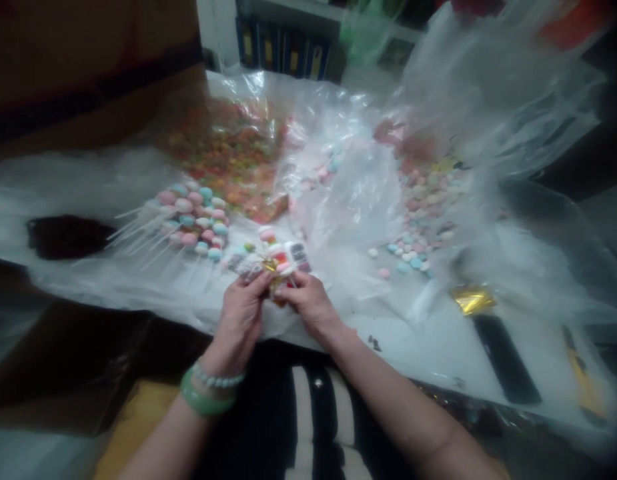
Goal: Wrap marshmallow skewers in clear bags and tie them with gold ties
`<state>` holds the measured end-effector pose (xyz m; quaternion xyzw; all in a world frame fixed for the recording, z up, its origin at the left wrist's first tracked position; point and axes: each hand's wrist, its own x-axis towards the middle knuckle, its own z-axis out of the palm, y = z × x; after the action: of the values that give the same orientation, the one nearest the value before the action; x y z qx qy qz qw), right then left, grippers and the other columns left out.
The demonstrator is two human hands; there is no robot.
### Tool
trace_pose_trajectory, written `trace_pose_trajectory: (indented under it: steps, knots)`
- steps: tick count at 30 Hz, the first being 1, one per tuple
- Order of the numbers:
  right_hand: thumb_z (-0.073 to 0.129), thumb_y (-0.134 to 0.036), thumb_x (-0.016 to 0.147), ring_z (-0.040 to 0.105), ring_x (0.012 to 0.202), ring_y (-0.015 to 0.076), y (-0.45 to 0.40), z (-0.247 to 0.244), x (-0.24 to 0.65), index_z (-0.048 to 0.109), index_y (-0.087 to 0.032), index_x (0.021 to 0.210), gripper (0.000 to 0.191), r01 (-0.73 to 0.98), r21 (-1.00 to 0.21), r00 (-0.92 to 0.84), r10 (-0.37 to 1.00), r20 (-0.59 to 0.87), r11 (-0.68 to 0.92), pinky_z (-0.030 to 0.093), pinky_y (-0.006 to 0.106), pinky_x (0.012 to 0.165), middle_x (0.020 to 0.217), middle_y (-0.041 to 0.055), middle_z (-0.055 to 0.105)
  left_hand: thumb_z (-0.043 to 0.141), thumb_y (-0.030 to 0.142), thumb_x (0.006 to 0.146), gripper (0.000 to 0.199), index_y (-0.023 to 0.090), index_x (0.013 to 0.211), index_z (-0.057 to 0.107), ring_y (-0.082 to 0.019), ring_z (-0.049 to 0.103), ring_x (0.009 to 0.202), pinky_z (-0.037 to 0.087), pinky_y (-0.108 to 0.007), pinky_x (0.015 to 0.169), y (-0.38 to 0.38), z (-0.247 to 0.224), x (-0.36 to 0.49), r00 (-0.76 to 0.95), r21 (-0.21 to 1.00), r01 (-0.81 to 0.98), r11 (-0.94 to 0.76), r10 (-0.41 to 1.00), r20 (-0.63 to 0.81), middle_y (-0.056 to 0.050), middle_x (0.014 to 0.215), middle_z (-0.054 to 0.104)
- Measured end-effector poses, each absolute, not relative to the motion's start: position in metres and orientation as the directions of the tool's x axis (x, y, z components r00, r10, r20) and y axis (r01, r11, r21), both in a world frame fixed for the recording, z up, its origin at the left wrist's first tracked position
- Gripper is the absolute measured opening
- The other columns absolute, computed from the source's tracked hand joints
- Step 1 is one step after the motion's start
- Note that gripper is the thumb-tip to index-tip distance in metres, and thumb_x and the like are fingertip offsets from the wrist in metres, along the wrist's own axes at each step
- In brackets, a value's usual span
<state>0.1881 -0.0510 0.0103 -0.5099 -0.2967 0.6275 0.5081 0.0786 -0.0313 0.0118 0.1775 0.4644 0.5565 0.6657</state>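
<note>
My left hand (242, 308) and my right hand (311, 301) meet near the table's front edge, fingers pinched on a small clear candy bag (283, 255). Pink, white and red sweets show through its film, and a shiny gold tie (269, 265) sits between my fingertips. Blur hides which fingers grip the tie and which the film. Left of the hands lies a bunch of candy sticks (191, 217), with pastel pink, blue and white balls on white sticks pointing left and toward me.
Orange and green sweets (233, 157) lie under plastic at the back. Loose pastel candies (413, 253) spread on the right. Gold foil strips (472, 300), a dark flat object (505, 360) and a yellow cutter knife (583, 377) lie farther right. A cardboard box (88, 73) stands at the back left.
</note>
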Motion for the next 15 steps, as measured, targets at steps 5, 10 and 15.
trace_pose_trajectory:
  steps: [5, 10, 15]
  knots:
    - [0.072, -0.032, 0.058, 0.041, 0.048, 0.0075, -0.052, 0.010, 0.184, 0.063, -0.018, 0.067, 0.019, -0.320, -0.885, 0.045, 0.928, -0.371, -0.338, 0.032, 0.022, 0.049, 0.052, -0.0072, 0.050, 0.092, 0.020, 0.049, 0.037, 0.013, 0.080, 0.072, -0.013, 0.065, 0.070, 0.053, -0.023, 0.065, -0.030, 0.011, 0.078, -0.045, 0.719, -0.631, 0.293, 0.910, -0.411, -0.003, 0.081, 0.073]
    - [0.069, -0.040, 0.063, 0.034, 0.044, 0.0063, -0.055, 0.005, 0.190, 0.052, -0.020, 0.062, 0.026, -0.308, -0.864, 0.036, 0.902, -0.430, -0.400, 0.022, 0.022, 0.045, 0.049, -0.0079, 0.043, 0.089, 0.028, 0.058, 0.027, 0.012, 0.070, 0.070, -0.015, 0.061, 0.063, 0.050, -0.024, 0.055, -0.022, 0.010, 0.061, -0.059, 0.763, -0.518, 0.387, 0.874, -0.483, -0.004, 0.069, 0.070]
    - [0.068, -0.036, 0.063, 0.034, 0.048, 0.0069, -0.054, 0.008, 0.190, 0.050, -0.020, 0.055, 0.025, -0.198, -0.920, 0.043, 0.935, -0.353, -0.338, 0.024, 0.022, 0.048, 0.049, -0.0072, 0.042, 0.092, 0.023, 0.050, 0.033, 0.011, 0.071, 0.070, -0.011, 0.060, 0.060, 0.049, -0.022, 0.056, -0.018, 0.008, 0.058, -0.151, 0.805, -0.526, 0.274, 0.901, -0.406, -0.002, 0.068, 0.068]
